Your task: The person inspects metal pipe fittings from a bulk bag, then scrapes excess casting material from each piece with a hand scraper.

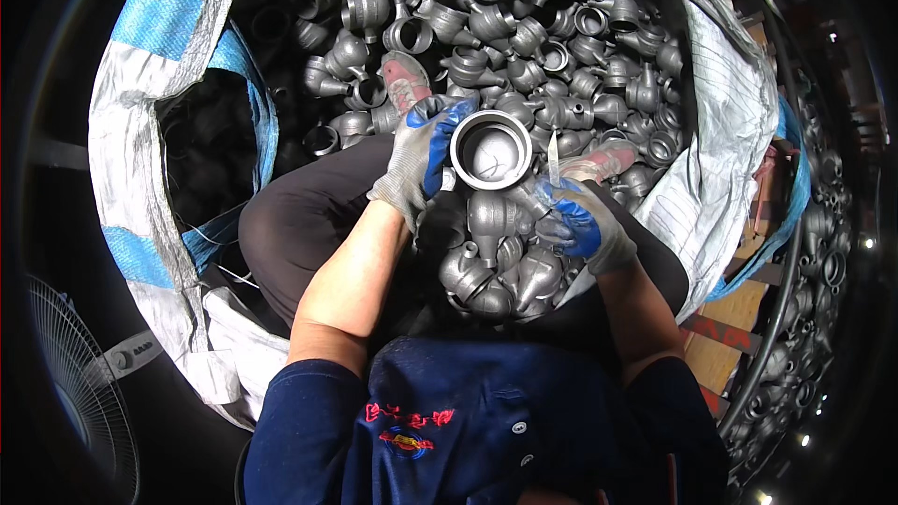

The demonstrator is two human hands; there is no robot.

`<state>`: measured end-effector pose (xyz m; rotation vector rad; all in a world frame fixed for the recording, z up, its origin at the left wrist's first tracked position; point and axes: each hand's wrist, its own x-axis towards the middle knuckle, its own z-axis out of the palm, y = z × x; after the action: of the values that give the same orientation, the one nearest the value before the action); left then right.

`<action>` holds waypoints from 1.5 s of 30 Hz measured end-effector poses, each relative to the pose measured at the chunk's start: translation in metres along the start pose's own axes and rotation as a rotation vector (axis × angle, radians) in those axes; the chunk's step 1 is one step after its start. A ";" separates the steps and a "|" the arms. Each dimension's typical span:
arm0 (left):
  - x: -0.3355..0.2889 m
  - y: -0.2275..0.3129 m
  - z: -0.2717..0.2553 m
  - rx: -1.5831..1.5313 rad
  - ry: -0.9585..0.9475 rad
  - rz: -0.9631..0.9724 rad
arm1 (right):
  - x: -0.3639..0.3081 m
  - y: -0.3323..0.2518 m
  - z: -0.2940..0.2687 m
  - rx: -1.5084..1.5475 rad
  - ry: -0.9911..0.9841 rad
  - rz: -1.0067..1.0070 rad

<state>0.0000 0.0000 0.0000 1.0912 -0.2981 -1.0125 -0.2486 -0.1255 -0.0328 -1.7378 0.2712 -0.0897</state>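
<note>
My left hand (pixel 427 151), in a grey knit glove with a blue coated palm, is closed on the left side of a grey cast housing (pixel 457 171). Its wide round mouth faces up, showing a paler inside. Just to the right, my right hand (pixel 578 223), gloved alike, is closed around a thin, pointed, knife-like tool (pixel 554 157). The tool's narrow tip stands up beside the housing without clearly touching it. Below both hands, several more grey housings (pixel 496 215) lie between my legs. The glove hides most of the tool's grip.
A large white woven bag (pixel 131 145) with blue straps surrounds me, its right wall (pixel 716 140) sagging. Many grey housings (pixel 486 23) are heaped ahead around my shoes (pixel 406 81). Outside stand a fan (pixel 79 393) at left and a wooden pallet (pixel 716 355) at right.
</note>
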 end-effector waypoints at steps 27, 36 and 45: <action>0.025 -0.040 -0.018 0.778 -0.254 0.275 | -0.186 -0.155 -0.273 1.128 0.778 -0.333; 0.017 -0.038 -0.013 0.533 -0.189 0.099 | -0.162 -0.186 -0.371 0.497 1.085 -0.386; -0.001 -0.012 0.023 -0.077 0.013 -0.218 | 0.075 0.038 -0.199 0.063 0.838 0.402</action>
<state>-0.0223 -0.0139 0.0013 1.0756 -0.1299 -1.2000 -0.2230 -0.3403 -0.0394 -1.4699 1.2051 -0.5271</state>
